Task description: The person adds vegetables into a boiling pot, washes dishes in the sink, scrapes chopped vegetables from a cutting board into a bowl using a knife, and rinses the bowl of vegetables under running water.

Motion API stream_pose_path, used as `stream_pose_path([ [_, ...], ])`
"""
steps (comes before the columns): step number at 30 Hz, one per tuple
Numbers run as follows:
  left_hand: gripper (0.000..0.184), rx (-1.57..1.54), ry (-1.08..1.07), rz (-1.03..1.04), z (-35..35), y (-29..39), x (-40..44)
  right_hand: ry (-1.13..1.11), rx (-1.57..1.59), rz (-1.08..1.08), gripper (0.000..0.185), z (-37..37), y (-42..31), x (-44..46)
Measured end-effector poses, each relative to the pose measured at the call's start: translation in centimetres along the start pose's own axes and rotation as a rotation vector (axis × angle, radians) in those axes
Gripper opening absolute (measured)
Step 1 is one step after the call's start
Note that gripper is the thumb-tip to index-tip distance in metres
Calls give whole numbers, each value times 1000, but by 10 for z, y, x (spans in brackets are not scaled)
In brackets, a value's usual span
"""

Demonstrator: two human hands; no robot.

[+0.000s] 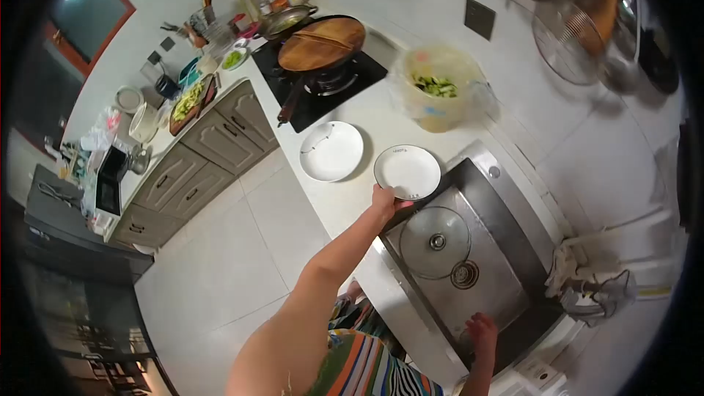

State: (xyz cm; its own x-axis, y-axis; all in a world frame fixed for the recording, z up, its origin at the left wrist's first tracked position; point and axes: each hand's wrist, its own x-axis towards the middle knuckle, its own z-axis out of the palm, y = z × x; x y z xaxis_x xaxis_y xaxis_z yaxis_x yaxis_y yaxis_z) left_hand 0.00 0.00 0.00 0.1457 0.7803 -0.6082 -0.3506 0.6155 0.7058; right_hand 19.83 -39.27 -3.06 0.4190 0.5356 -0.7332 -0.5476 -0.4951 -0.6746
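My left hand [386, 201] grips the near rim of a white plate [408, 171] with dark markings along its edge. This plate is at the counter beside the sink's left end; whether it rests on the surface or is slightly raised, I cannot tell. A second white plate [331, 151] lies on the counter to its left. Over the near right part of the steel sink [499, 249] is my right hand [482, 331], holding nothing, its fingers loosely apart. A round glass lid [418, 243] with a knob lies in the sink by the drain [465, 274].
A bag-lined bin [438, 106] with green scraps stands behind the plates. On the stove [367, 73], a pan [350, 50] carries a wooden lid [315, 48], its handle jutting toward the counter edge. A cutting board [189, 114] with chopped vegetables sits at far left.
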Motion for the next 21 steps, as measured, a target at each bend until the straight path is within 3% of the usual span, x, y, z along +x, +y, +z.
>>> stream_pose_path([
  [2,34,-39,57,-77,22,-29,16,24,28,-23,31,-24,-23,7],
  [3,34,70,153,-54,-69,32,10,-49,104,78,31,70,23,-27],
  [6,32,70,39,-138,-49,10,35,83,-70,-18,34,71,-28,-28],
  [9,26,123,23,-298,-61,10,40,32,-42,-86,34,110,-61,-58],
  [11,24,57,-44,-359,-72,15,40,-105,611,-267,31,150,-84,-84],
  [13,26,291,-227,-365,-101,19,37,81,331,-267,29,174,-90,-82],
  [15,24,281,-258,-281,-127,71,-17,258,-44,-158,28,194,-86,-71],
  [16,24,278,-253,-263,-146,106,-29,279,-135,-130,27,210,-82,-65],
  [18,28,370,-471,-321,-200,165,-46,261,-295,-145,25,255,-84,-53],
  [20,27,416,-385,-147,-263,211,-30,174,-467,-325,23,325,-93,-44],
  [21,22,379,-291,-77,-295,232,-19,143,-596,-536,22,363,-93,-42],
])
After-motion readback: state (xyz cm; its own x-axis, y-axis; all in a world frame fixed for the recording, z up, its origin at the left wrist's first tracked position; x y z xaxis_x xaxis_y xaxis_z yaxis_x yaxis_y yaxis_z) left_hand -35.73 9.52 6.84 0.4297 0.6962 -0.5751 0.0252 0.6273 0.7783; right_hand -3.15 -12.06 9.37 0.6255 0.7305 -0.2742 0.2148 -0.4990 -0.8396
